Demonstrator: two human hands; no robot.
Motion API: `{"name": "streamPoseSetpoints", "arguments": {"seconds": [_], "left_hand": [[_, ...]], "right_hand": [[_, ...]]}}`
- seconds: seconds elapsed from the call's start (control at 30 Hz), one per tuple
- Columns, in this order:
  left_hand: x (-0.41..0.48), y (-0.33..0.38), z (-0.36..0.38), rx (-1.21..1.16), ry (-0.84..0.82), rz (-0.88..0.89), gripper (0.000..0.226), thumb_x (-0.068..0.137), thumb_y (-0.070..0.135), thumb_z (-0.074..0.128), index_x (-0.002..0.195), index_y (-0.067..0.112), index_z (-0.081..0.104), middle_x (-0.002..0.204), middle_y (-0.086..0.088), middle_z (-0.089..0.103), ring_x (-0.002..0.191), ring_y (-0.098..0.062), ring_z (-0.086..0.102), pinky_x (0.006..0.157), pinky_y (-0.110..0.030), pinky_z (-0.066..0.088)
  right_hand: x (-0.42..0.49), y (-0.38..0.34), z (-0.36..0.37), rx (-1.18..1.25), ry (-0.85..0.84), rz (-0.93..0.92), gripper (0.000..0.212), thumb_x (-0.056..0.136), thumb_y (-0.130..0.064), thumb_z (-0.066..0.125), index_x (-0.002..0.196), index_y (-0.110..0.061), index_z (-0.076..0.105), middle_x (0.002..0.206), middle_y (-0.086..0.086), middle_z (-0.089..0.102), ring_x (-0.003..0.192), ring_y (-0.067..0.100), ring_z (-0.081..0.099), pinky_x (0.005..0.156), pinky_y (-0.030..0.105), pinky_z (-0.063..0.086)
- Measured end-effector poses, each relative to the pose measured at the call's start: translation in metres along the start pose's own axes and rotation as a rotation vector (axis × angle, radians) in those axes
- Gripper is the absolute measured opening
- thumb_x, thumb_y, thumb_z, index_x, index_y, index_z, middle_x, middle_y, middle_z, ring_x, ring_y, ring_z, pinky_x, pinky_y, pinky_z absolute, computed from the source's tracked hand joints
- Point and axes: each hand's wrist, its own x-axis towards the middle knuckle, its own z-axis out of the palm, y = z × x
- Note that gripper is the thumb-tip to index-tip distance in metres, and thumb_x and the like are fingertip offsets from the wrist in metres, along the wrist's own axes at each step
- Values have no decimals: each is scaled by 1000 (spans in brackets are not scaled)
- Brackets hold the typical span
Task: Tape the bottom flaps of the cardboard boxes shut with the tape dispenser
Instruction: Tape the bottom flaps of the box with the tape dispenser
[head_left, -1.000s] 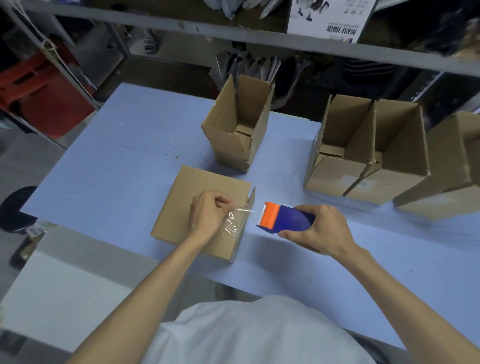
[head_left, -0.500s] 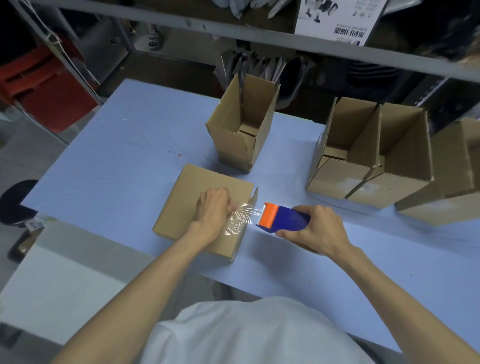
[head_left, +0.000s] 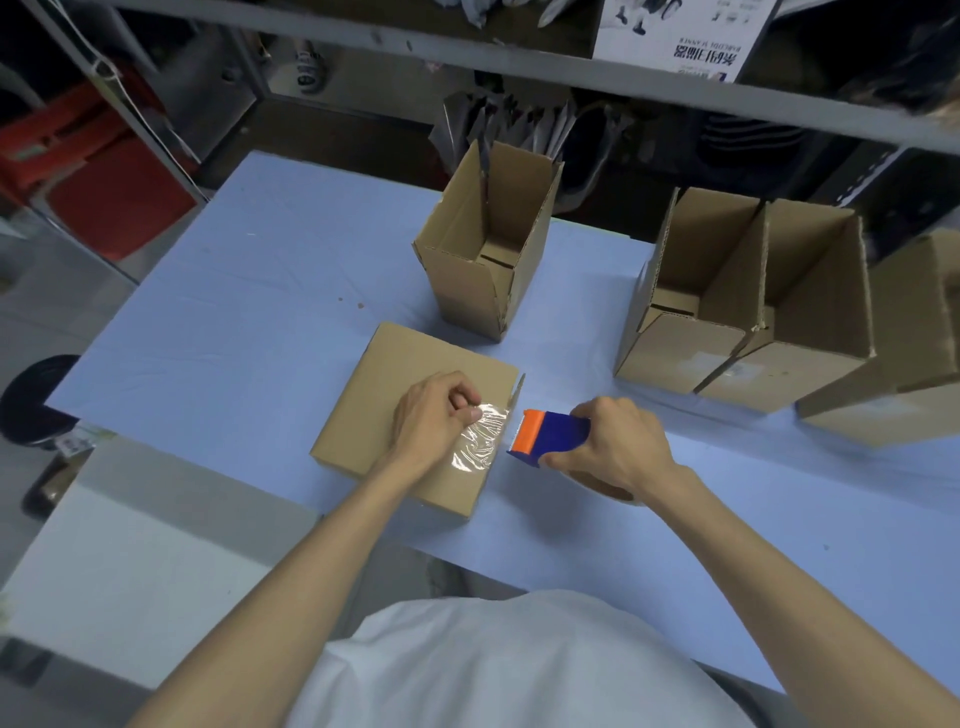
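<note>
A cardboard box (head_left: 395, 379) lies upside down on the blue table (head_left: 260, 291), its flat bottom facing up. My left hand (head_left: 434, 415) rests on the box near its right edge and pinches the end of a crinkled strip of clear tape (head_left: 480, 439) against the cardboard. The tape runs to the blue and orange tape dispenser (head_left: 545, 434), which my right hand (head_left: 610, 449) grips just off the box's right edge, low over the table.
An upright open box (head_left: 483, 291) stands just behind the one under my hands. Two open boxes (head_left: 727, 338) sit side by side at the right, with another box (head_left: 904, 374) at the far right edge. A metal shelf rail (head_left: 571, 67) crosses overhead.
The dispenser has come closer to the box's right edge, and the tape between it and my left hand has slackened and crumpled onto the box. My left hand stays on the box.
</note>
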Motion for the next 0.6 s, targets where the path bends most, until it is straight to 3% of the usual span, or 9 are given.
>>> {"name": "streamPoseSetpoints", "arguments": {"seconds": [0.07, 0.2, 0.43, 0.5, 0.6], "left_hand": [[3, 1, 2, 28, -5, -27, 12, 75, 20, 76, 81, 26, 68, 73, 11, 61, 61, -1, 53, 59, -22, 41], [6, -3, 0, 47, 25, -65, 12, 75, 21, 75, 81, 26, 67, 73, 12, 60, 63, 3, 53, 57, -16, 36], [5, 9, 2, 138, 10, -56, 13, 78, 21, 71, 82, 30, 64, 79, 12, 61, 75, -5, 58, 58, -19, 36], [4, 10, 1, 149, 25, -64, 13, 79, 20, 70, 82, 30, 64, 80, 12, 61, 77, -8, 59, 61, -23, 38], [3, 7, -1, 143, 52, -74, 15, 79, 17, 68, 81, 31, 63, 79, 15, 61, 80, -8, 60, 62, -24, 37]], "right_hand": [[9, -14, -1, -64, -10, 4, 57, 57, -62, 74, 91, -19, 61, 86, -1, 66, 76, 21, 61, 60, 31, 47], [24, -37, -6, -220, 13, -77, 55, 60, -58, 75, 80, -15, 47, 77, 3, 57, 64, 26, 50, 52, 27, 28], [28, -51, -25, -312, -4, -143, 57, 54, -51, 80, 76, -17, 39, 66, -1, 38, 58, 25, 41, 45, 26, 21], [27, -56, -27, -317, -6, -143, 52, 57, -43, 80, 78, -18, 39, 69, -1, 43, 62, 24, 46, 45, 26, 20], [16, -45, -6, -427, -58, -196, 28, 71, -24, 72, 90, -19, 52, 95, 4, 64, 87, 28, 63, 59, 26, 33]]}}
